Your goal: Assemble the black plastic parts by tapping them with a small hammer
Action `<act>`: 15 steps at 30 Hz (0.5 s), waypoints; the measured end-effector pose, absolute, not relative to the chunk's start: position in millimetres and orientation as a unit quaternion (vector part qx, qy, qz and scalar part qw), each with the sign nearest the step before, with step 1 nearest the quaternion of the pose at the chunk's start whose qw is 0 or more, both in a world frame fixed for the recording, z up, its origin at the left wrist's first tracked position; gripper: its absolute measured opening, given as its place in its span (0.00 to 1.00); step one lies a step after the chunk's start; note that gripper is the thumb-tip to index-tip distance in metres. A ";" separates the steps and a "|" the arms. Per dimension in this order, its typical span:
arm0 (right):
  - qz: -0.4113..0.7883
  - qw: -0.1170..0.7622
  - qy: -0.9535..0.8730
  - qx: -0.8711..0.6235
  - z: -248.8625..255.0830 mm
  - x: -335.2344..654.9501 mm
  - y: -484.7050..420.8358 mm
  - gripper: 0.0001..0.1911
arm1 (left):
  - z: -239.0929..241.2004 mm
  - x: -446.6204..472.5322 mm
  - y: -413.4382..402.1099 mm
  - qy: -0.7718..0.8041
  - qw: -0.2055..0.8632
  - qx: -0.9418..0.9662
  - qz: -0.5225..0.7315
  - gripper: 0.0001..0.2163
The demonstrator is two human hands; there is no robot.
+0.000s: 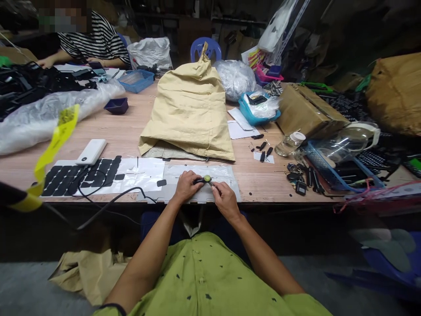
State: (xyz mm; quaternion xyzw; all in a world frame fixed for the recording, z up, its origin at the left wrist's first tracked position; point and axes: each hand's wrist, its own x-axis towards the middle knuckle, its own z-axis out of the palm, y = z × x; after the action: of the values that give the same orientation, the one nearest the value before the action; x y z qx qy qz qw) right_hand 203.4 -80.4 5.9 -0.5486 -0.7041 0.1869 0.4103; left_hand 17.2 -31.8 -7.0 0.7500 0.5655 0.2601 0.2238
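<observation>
Both my hands are at the near edge of the surface [131,131], centre of view. Left hand [186,186] is curled shut, grip closed on a small black part with a round yellow-green cap [204,179], pinning it against a clear plastic sheet [200,171] lying flat on the wood. Right hand [224,198] sits just right of it, fingers pinched closed at the part's right end; can't tell whether something thin is held between them. Left of the hands: a white backing sheet with rows of black pads [82,175], a white power bank [91,151] on its far edge, a black cable [112,199] looping off the near edge. A yellow tape strip [54,147] hangs in the near left. Directly beyond the hands stands a tan cloth sack [190,109]. Right side: small black pieces [263,151] scattered on the wood, a clear jar on its side [291,144], a blue tray [342,173] with clear plastic in it. Far left, another person in a striped shirt [98,41] has both forearms on the surface.
</observation>
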 end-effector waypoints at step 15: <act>0.158 0.376 -0.705 -0.581 -0.5 204.9 -69.2 0.15 | -7.1 19.9 -32.0 0.569 0.232 0.745 0.260 0.07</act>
State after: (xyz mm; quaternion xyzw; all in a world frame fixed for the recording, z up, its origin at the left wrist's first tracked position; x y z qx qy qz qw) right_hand 204.9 -69.2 -0.5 -0.5806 -0.7046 0.1576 0.3762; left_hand 19.9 -32.0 -7.1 0.7447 0.5691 0.2597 0.2324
